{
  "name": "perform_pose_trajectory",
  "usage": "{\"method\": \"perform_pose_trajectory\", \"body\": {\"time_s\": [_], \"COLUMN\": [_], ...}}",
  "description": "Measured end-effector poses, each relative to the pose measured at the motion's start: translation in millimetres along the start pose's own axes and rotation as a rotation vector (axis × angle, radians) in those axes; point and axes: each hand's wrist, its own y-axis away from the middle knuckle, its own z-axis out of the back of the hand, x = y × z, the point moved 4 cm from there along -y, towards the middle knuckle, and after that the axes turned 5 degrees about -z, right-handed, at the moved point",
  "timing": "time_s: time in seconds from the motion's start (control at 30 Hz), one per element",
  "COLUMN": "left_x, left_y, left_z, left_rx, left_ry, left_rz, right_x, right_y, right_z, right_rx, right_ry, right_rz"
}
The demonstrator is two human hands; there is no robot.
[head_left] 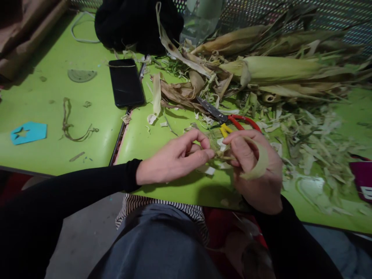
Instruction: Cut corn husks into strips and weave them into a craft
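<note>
My left hand (180, 157) pinches one end of a thin strand of corn husk, thumb against forefinger. Close by on the right, my right hand (257, 166) is closed on a pale corn husk strip (260, 161) that curls up over its fingers. A small knot-like bit of husk (220, 154) shows between the two hands, its details too small to tell. Just beyond the fingertips lie scissors (226, 118) with red and yellow handles, blades pointing away to the left. Shredded husk (314, 139) is strewn around my right hand.
Corn husks (281, 68) are heaped at the back right, near a clear plastic container (200, 19). A phone (126, 83) lies by the seam between the green tables. To the left are a protractor (82, 75), a twisted cord (68, 120) and a blue pentagon cutout (31, 132).
</note>
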Motion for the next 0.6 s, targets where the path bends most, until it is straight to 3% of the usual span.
{"method": "perform_pose_trajectory", "body": {"time_s": [0.17, 0.23, 0.43, 0.6], "left_x": [6.1, 6.4, 3.2, -2.6], "left_y": [-8.3, -9.1, -6.7, -4.5], "left_z": [7.8, 9.8, 10.1, 10.3], "left_rx": [-0.011, -0.017, -0.012, 0.07], "left_ry": [0.045, 0.071, 0.114, 0.122], "left_rz": [0.036, 0.058, 0.121, 0.137], "right_x": [-6.8, -6.2, -1.3, -2.9], "right_y": [-8.4, -9.5, -9.5, -7.2], "right_z": [-2.2, -3.0, -3.3, -2.0], "right_rx": [0.257, 0.298, 0.247, 0.201], "right_ry": [0.055, 0.068, 0.145, 0.046], "right_rz": [-0.03, -0.023, 0.084, 0.02]}}
